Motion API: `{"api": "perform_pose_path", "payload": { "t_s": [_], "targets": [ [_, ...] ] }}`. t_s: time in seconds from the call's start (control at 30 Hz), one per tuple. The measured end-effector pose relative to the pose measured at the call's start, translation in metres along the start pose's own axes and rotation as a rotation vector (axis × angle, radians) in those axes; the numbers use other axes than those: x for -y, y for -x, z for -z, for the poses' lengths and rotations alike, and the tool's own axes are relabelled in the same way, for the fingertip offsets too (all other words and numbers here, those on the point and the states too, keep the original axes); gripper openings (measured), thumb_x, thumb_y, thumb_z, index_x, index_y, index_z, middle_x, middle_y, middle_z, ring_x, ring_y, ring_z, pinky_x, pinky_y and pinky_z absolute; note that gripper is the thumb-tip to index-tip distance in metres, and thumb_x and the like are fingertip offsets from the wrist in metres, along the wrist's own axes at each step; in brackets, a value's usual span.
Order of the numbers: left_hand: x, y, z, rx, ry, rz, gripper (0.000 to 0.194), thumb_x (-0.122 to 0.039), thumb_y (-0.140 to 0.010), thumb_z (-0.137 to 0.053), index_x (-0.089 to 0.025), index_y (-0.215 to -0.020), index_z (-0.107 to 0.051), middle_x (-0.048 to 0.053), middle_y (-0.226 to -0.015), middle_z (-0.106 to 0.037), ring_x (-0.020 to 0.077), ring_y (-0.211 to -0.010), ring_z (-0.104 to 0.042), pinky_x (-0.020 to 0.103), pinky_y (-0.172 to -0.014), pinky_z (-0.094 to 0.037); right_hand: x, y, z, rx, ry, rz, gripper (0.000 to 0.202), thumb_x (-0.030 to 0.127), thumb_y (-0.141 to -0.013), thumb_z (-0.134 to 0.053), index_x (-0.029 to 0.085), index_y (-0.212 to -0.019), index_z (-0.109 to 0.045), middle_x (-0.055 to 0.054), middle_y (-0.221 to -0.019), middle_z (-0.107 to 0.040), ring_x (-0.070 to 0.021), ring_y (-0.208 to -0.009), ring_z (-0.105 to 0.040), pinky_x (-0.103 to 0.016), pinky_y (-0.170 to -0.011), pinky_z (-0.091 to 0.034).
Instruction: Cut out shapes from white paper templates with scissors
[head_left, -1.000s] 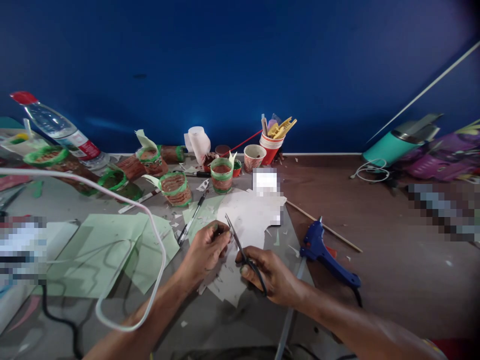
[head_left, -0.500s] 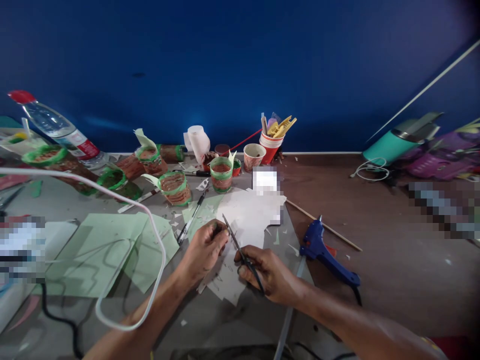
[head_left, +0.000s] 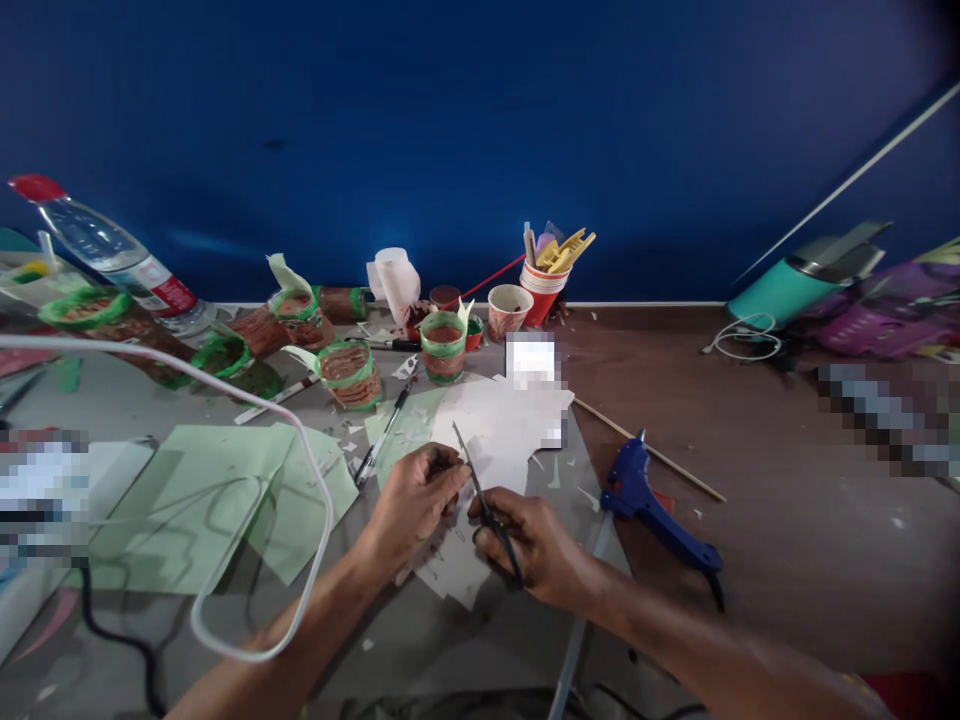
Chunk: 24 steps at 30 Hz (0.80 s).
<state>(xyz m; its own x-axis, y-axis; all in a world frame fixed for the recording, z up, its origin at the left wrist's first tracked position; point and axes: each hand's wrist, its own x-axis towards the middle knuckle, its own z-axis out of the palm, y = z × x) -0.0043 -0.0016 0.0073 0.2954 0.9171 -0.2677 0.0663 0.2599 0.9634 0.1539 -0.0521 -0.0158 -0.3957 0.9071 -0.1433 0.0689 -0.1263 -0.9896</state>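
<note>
My right hand is closed around the black handles of a pair of scissors, whose blades point up and to the left. Close beside the blades, my left hand is pinched shut; whatever sits between its fingertips is too small to make out. Under both hands lies white paper with small marks on its lower part. Pale green paper shows beneath it, with a black pen across its left side. Small paper scraps are scattered around.
A blue glue gun and a wooden stick lie to the right. Behind stand green-and-brown cups, paper cups and a plastic bottle. A white cable loops at the left over green sheets.
My left hand has shifted slightly right, closer to the scissors. The scissor blades have swung a little to the right, and my right hand stays nearly in place.
</note>
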Motion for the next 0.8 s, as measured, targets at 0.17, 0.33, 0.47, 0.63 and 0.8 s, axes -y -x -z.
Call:
{"api": "perform_pose_path", "payload": {
  "t_s": [0.17,0.33,0.47,0.63,0.8],
  "targets": [
    [-0.004,0.001,0.0,0.042,0.091,0.02,0.02,-0.032,-0.076,-0.058,-0.016,-0.067,-0.05,-0.005,-0.05,-0.044,0.0072,-0.046,-0.04,0.021,-0.047,-0.03,-0.006,0.0,0.0,-0.003,0.015,-0.018,0.021,0.032,-0.08,-0.06,0.015,-0.089,-0.051,0.005,-0.061,-0.039,-0.0075,-0.054,-0.034,-0.019,-0.048,-0.029],
    [-0.012,0.002,0.003,0.054,0.065,0.038,0.021,-0.031,-0.073,-0.057,-0.017,-0.061,-0.047,-0.005,-0.049,-0.042,0.007,-0.045,-0.038,0.022,-0.047,-0.029,0.001,0.0,0.002,0.015,0.067,-0.035,0.016,0.027,-0.08,-0.059,0.016,-0.088,-0.052,0.006,-0.06,-0.038,-0.0078,-0.053,-0.034,-0.019,-0.047,-0.029],
    [-0.006,-0.002,0.009,0.069,-0.004,0.021,0.016,-0.027,-0.071,-0.057,-0.016,-0.063,-0.05,-0.005,-0.051,-0.042,0.0072,-0.047,-0.037,0.022,-0.047,-0.029,0.006,-0.001,0.003,0.023,0.037,-0.063,0.015,0.026,-0.078,-0.06,0.016,-0.086,-0.051,0.006,-0.059,-0.037,-0.0072,-0.052,-0.032,-0.019,-0.047,-0.028],
    [0.002,-0.007,0.016,0.063,-0.053,-0.002,0.012,-0.025,-0.067,-0.059,-0.016,-0.066,-0.051,-0.005,-0.054,-0.043,0.0074,-0.048,-0.038,0.021,-0.047,-0.028,0.003,-0.001,0.004,0.054,0.007,-0.07,0.018,0.026,-0.078,-0.062,0.016,-0.088,-0.052,0.005,-0.062,-0.04,-0.0076,-0.054,-0.034,-0.019,-0.049,-0.03],
    [0.0,-0.006,0.014,0.085,-0.066,0.001,0.012,-0.024,-0.07,-0.056,-0.016,-0.064,-0.049,-0.006,-0.054,-0.041,0.0075,-0.049,-0.037,0.022,-0.048,-0.029,0.003,-0.001,0.006,0.074,0.029,-0.059,0.019,0.026,-0.079,-0.061,0.016,-0.09,-0.051,0.005,-0.062,-0.039,-0.0079,-0.054,-0.033,-0.019,-0.048,-0.029]
  ]
}}
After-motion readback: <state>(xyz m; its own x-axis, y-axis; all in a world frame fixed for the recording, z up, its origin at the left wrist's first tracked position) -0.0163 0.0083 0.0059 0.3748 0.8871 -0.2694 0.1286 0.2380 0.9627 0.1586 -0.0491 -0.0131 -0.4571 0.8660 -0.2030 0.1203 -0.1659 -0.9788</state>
